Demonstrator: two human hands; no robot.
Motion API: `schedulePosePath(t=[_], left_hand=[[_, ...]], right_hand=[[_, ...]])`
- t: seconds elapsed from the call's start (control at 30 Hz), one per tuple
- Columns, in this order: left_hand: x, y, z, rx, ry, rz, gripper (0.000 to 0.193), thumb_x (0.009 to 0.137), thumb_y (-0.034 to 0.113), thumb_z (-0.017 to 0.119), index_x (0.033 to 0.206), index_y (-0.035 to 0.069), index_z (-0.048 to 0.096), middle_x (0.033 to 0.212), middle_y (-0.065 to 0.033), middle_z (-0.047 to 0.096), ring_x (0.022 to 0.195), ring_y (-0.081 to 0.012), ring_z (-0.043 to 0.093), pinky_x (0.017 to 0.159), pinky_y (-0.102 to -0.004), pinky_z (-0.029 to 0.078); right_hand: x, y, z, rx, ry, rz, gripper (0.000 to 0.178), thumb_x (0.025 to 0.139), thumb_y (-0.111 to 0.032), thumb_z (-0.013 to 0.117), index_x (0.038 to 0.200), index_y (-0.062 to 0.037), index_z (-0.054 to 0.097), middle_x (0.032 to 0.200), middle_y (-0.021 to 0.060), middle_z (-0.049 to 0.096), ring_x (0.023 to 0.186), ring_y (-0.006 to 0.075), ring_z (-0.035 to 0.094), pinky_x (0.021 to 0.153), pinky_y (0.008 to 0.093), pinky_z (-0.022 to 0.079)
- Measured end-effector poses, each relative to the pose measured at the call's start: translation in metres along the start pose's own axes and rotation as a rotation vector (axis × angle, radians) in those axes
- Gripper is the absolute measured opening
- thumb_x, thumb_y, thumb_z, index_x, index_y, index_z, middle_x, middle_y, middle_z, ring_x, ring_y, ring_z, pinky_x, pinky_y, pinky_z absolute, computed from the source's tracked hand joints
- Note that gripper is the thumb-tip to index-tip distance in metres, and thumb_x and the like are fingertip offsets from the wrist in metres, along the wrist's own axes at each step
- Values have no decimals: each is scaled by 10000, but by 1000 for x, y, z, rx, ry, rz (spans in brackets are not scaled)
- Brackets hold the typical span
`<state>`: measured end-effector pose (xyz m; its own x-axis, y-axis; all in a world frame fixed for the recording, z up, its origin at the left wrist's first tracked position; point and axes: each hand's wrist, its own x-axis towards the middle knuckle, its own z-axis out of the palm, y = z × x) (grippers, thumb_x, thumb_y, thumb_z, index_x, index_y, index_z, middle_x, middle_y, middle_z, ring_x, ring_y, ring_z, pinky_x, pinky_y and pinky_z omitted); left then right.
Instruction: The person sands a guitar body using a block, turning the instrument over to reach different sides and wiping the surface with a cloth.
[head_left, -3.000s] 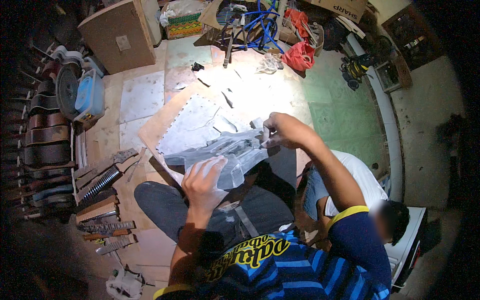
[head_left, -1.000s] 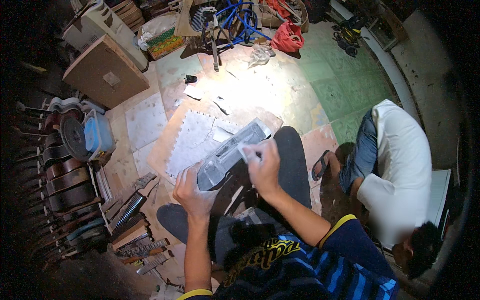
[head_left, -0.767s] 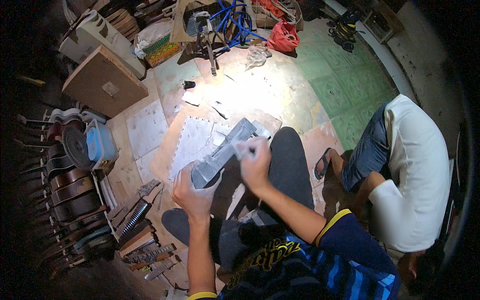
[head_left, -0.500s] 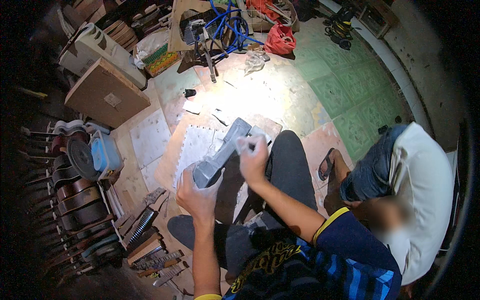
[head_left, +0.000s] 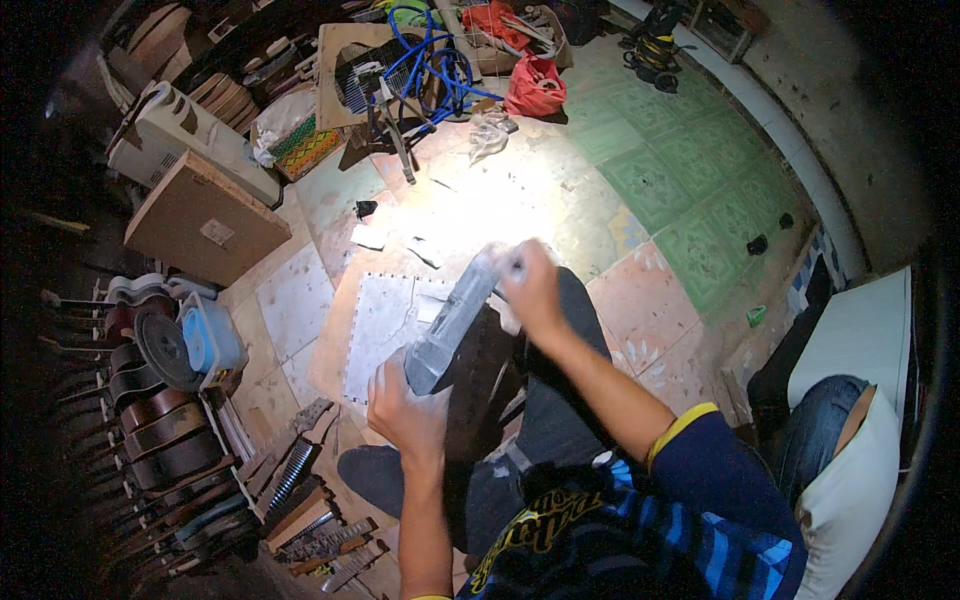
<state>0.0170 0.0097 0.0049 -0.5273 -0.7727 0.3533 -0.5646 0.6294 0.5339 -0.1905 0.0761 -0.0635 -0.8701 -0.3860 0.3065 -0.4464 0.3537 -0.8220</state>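
A long grey block-like piece point(head_left: 447, 335), dusty and thicker at its near end, slants away from me above my lap. My left hand point(head_left: 405, 408) is closed round its near end. At the far end my right hand point(head_left: 532, 290) is curled and somewhat blurred, right against the piece. Whatever its fingers pinch is hidden. A small pale scrap point(head_left: 506, 316) shows just under the right hand. Beneath the piece lies a white notebook sheet point(head_left: 378, 325) with a ragged punched edge, on a light brown board point(head_left: 328, 350).
At the left stand a blue plastic tub point(head_left: 212, 333) and a rack of guitar-shaped pieces point(head_left: 165, 410). Files and hand tools point(head_left: 300, 520) lie beside my left knee. Blue hose point(head_left: 445, 75) and a red bag point(head_left: 536, 86) are at the back. A person in white point(head_left: 860, 510) is at the right.
My right hand has moved slightly right and toward the far end of the grey piece. The left hand still holds the near end. The person at the right has shifted lower and farther right.
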Motion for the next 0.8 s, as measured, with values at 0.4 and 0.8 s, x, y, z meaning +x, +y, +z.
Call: schedulePosePath(t=[0.4,0.8], left_hand=[[9,-36,-23,-43,-136,53,607,571,121,868,1138,70,654,1045,-178,699,1015,-352,669,872,-398,512],[-5,-65,-67,5,-199,974,435,849,305,742,1146,11,622,1094,-167,706,1033,-326,676,944,-488,475]], right_hand=[[-23,37,29,644,-462,1046,631,915,-546,588,1322,-65,555,1271,189,603,1145,295,589,974,442,451],[-61,8,-36,1564,-839,1289,444,844,-293,714,1183,-23,622,1105,113,702,919,232,685,888,383,552]])
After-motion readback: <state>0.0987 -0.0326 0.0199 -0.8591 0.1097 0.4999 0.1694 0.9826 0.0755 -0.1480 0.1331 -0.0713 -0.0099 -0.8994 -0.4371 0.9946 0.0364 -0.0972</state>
